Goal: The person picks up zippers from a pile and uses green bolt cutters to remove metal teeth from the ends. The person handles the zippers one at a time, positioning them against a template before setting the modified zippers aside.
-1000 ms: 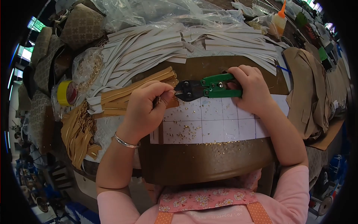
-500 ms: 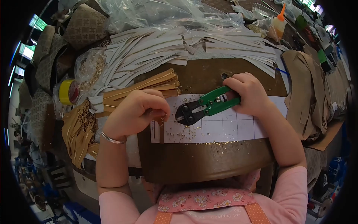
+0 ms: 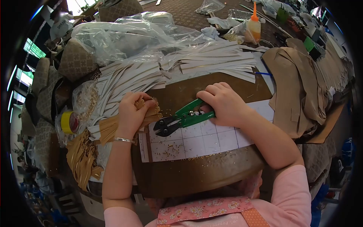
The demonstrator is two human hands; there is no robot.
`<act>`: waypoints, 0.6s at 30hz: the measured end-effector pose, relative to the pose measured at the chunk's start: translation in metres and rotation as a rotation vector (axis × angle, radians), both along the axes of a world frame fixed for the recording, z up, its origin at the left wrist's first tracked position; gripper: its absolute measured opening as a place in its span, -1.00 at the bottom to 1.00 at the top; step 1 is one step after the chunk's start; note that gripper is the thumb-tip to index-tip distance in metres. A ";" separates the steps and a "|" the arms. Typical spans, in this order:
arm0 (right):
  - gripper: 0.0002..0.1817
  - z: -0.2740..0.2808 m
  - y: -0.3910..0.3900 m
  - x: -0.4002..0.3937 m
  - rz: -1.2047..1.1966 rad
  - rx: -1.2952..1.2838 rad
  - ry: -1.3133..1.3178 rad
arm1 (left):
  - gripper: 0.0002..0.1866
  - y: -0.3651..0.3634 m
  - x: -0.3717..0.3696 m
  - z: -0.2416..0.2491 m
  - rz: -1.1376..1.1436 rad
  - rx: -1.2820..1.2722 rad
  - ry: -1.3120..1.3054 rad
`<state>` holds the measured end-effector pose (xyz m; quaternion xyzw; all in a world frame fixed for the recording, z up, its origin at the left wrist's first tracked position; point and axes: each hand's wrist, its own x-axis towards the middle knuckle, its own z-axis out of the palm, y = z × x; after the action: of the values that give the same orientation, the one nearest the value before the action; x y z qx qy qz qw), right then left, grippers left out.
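Right grip wraps our green-handled cutters; left grip pinches tan zipper strips. Brown board margins our gridded sheet, near and far edges.

The scene is viewed from one head-worn camera, set above the wearer's side of the gridded white sheet and aimed forward and down. The sheet is seen fairly close; the floral apron is framed below it, the patterned tabletop well beyond.
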<state>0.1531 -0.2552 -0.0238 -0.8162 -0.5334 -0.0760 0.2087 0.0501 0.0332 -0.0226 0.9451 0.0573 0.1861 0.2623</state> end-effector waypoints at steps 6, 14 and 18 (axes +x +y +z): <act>-0.52 -0.003 0.000 -0.001 -0.024 0.050 -0.005 | -0.90 0.001 -0.005 -0.007 0.000 -0.368 -0.187; -0.52 0.001 0.000 -0.004 -0.068 0.042 0.039 | -0.85 -0.008 -0.033 0.016 -0.090 -0.536 -0.106; -0.52 -0.001 0.002 -0.007 -0.130 0.090 0.046 | -0.77 -0.019 -0.046 0.031 -0.154 -0.640 0.050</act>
<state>0.1466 -0.2534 -0.0251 -0.8404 -0.4705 -0.0942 0.2520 0.0045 0.0138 0.0082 0.8206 0.0479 0.1151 0.5578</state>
